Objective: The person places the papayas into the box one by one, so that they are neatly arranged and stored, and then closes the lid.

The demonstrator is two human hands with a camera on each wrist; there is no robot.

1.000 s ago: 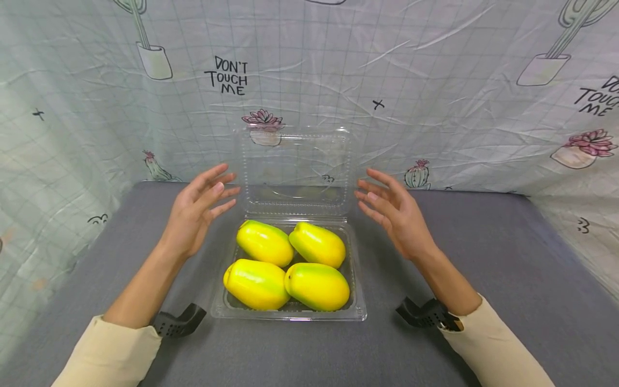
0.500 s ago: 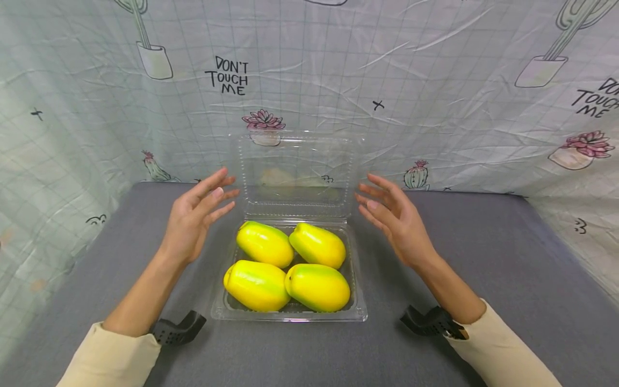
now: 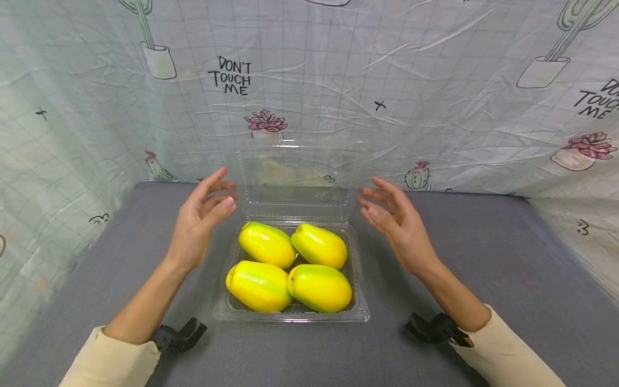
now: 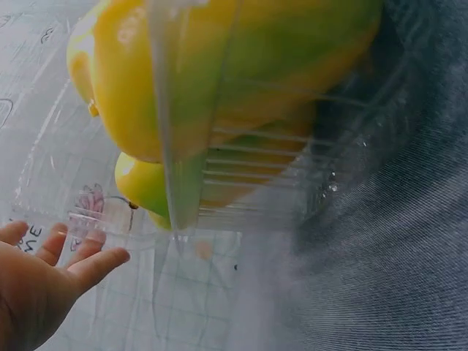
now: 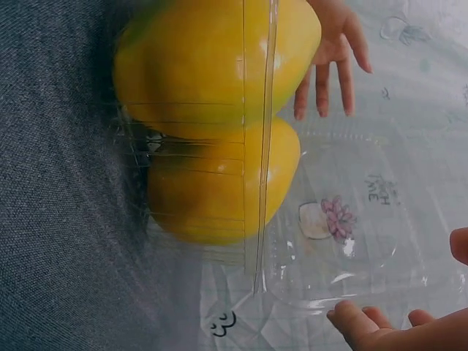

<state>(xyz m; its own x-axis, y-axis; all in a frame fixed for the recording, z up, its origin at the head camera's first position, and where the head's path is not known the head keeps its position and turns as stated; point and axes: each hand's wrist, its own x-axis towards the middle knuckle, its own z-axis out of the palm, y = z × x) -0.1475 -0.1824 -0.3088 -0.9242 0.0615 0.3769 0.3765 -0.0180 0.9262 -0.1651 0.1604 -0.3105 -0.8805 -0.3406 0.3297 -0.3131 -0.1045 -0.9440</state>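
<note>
Several yellow-green, papaya-shaped fruits (image 3: 258, 286) lie in two rows in the base of a clear plastic clamshell box (image 3: 292, 317). Its hinged lid (image 3: 300, 172) stands raised at the back. Left of the lid is my left hand (image 3: 195, 223), fingers spread and slightly bent, fingertips close to the lid's edge. On the opposite side, my right hand (image 3: 401, 228) mirrors it, with relaxed fingers pointing toward the lid. Neither hand grips anything. In the right wrist view, the fingertips (image 5: 351, 322) sit right by the rim of the lid.
A grey cloth (image 3: 309, 357) covers the table. Behind the box hangs a light curtain (image 3: 309, 64) printed with cacti and words. Each wrist wears a black camera mount (image 3: 180, 336), and beige sleeves (image 3: 113, 357) cover the forearms.
The lid has tipped forward, its top edge now lower and nearer. My left thumb has spread away from the fingers. Both hands have otherwise shifted only slightly; the fruits stay in place.
</note>
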